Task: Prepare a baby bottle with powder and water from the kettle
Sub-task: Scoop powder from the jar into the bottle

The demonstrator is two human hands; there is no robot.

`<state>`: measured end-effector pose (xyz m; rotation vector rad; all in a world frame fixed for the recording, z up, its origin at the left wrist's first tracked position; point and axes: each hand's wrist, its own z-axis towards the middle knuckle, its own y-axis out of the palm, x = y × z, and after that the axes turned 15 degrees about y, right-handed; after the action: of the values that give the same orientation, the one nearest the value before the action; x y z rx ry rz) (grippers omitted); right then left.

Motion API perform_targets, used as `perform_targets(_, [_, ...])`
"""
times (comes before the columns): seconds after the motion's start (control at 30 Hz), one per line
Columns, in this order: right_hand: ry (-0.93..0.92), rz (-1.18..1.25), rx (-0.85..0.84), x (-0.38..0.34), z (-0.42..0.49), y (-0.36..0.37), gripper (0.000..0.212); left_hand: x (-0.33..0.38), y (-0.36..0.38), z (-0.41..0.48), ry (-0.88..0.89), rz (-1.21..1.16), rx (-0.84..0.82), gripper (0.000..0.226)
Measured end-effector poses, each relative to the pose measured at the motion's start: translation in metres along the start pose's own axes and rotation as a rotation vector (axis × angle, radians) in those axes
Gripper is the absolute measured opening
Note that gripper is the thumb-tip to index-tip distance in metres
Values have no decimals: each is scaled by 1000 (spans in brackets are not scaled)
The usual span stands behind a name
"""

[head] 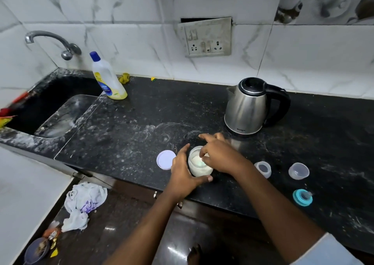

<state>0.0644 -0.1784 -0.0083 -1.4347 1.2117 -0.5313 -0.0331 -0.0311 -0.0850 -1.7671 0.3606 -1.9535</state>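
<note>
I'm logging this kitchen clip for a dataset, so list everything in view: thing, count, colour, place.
Powder jar: 1, clear with white powder, counter front, open.
Jar lid: 1, pale lilac, left of jar.
Kettle: 1, steel with black handle, behind jar to the right.
Baby bottle: 1, clear, right of jar, open.
Bottle cap: 1, clear, right of bottle.
Teat ring: 1, teal, near counter edge.
Detergent bottle: 1, white and yellow, blue cap, by sink.
Tap: 1, metal, over sink.
Socket panel: 1, white, wall.
Cloth: 1, white, floor.
Left hand: steadies jar.
Right hand: fingers in jar mouth.
</note>
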Motion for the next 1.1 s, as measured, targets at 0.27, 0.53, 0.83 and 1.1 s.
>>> perform_targets(0.27, [149, -347, -18, -22, 10, -5, 31, -15, 11, 4, 23, -181, 35, 96])
perform_targets(0.53, [114, -327, 46, -28, -14, 3, 29, -12, 8, -11, 114, -143, 107, 97])
perform_targets(0.83, [17, -19, 422, -39, -51, -3, 10, 6, -2, -12, 141, -272, 242, 94])
perform_targets(1.1, [155, -4, 437, -48, -45, 10, 5, 9, -4, -9, 164, -265, 216, 95])
